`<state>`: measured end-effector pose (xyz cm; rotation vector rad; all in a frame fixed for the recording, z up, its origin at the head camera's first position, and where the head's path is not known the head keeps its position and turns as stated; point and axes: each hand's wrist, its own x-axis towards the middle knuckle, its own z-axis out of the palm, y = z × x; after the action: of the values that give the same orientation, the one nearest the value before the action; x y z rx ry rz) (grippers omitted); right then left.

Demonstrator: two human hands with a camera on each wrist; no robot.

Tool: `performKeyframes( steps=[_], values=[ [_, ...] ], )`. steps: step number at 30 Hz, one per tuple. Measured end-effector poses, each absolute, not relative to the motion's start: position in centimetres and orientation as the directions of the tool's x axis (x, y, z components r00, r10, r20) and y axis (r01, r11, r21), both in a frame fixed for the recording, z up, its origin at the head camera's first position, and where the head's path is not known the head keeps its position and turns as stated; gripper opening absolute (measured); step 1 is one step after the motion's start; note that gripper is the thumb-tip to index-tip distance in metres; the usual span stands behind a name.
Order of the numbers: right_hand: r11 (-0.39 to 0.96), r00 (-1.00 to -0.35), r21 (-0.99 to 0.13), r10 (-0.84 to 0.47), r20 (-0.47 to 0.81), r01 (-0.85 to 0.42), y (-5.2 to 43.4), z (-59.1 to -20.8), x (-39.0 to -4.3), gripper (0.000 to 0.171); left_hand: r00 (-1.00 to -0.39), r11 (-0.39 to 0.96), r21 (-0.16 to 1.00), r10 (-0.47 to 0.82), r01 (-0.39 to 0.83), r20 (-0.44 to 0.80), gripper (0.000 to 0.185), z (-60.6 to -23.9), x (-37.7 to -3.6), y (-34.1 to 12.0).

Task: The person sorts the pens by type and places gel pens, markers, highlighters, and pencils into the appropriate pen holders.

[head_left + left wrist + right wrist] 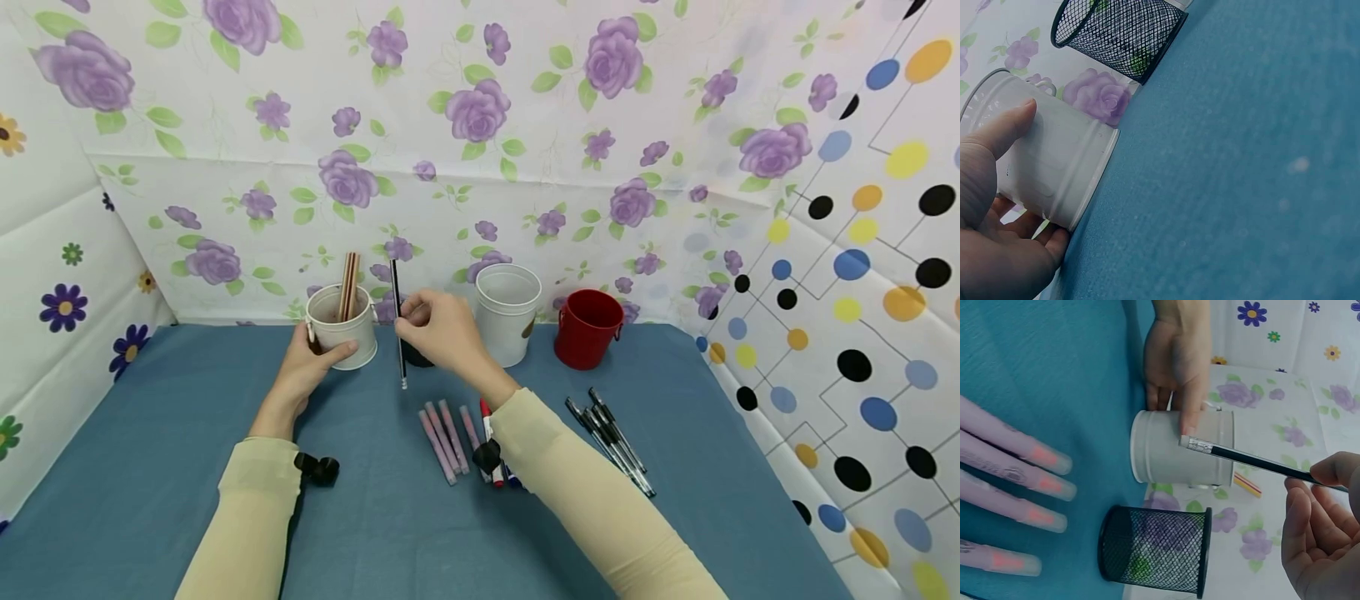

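My left hand (296,379) grips a small white metal bucket (362,340) from its left side, thumb across the front. In the left wrist view the base of the bucket (1063,156) meets the blue cloth. Several striped pencils (348,287) stand in it. Just to the right, my right hand (444,332) pinches a black pencil (400,354) near its upper part, its eraser end pointing down. The right wrist view shows this pencil (1260,462) overlapping the bucket. Behind the right hand, mostly hidden in the head view, stands a black mesh cup (1157,550).
A taller white bucket (506,329) and a red bucket (587,337) stand to the right along the floral backdrop. Several pale pink markers (442,442) lie in front, with a red marker (485,412) partly under the right sleeve. Several black pens (611,442) lie farther right.
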<state>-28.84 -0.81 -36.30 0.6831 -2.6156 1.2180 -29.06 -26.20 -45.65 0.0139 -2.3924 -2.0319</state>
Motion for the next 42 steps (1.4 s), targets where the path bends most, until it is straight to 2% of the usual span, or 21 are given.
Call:
performKeyframes(
  steps=[7,17,24,42],
  values=[
    [0.521,-0.879,-0.708,-0.305,0.367,-0.477,-1.2,-35.1,-30.0,0.010,-1.000,0.153,0.988,0.018,0.006,0.003,0.098,-45.3,-28.9,-26.4],
    [0.492,-0.894,-0.747,-0.223,0.388,-0.447,-2.0,-33.4,-31.6,0.010,-0.999,0.205,0.979,-0.028,0.020,0.027,0.101,-48.1,-30.8,-26.9],
    [0.445,-0.893,-0.776,-0.176,0.414,-0.447,-3.2,-32.5,-32.5,0.010,-0.999,0.207,0.978,-0.034,0.023,0.031,0.105,-48.3,-30.8,-26.9],
    [0.450,-0.887,-0.770,-0.136,0.441,-0.452,-6.6,-32.9,-34.0,0.015,-0.999,0.214,0.977,-0.034,0.023,0.031,0.108,-48.2,-30.7,-27.0]
  ],
)
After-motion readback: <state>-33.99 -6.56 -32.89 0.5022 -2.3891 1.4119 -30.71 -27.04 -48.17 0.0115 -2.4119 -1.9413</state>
